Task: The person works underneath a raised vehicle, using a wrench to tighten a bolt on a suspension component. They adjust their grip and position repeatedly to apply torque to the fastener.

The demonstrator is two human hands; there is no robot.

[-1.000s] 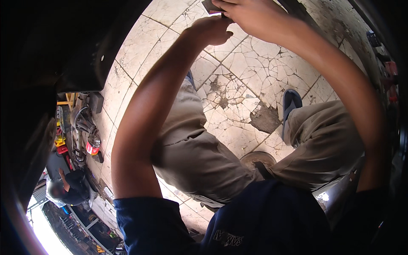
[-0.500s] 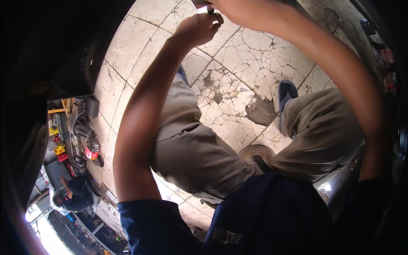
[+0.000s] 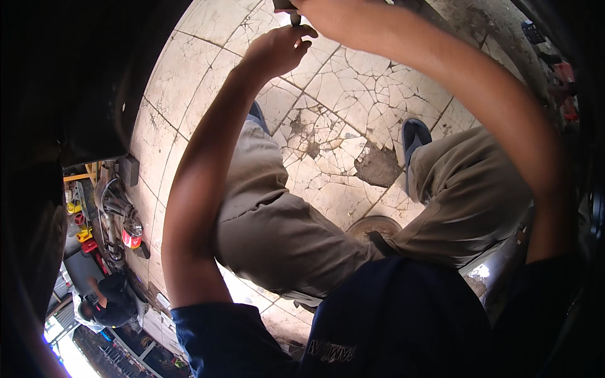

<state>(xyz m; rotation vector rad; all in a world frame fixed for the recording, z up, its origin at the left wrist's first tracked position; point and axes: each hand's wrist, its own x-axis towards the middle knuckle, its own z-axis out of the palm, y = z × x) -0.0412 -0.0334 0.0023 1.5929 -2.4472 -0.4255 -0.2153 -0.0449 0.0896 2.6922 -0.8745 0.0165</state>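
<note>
Both my arms reach up to the top edge of the view, where the hands meet. My left hand (image 3: 276, 49) is curled at the lower end of a short dark cylindrical piece (image 3: 295, 19); its thumb and forefinger show bent, with a small gap between them. Just above and to the right is my right hand (image 3: 331, 20), closed, its fingers mostly cut off by the frame. A dark object with a reddish edge (image 3: 285, 5) sits at its fingertips. What kind of object it is cannot be made out.
Cracked pale floor tiles (image 3: 372, 82) with a broken hole (image 3: 378, 165) lie below. A round stool (image 3: 376, 227) shows between my legs. A large dark body (image 3: 94, 82) fills the upper left. Tools, metal parts and a red-labelled bottle (image 3: 132, 234) line the left, near another person (image 3: 113, 302).
The view has shifted slightly, so the floor and legs sit a little more to the left. Both hands stay together at the top; the left shows lower and its thumb stands farther from the forefinger.
</note>
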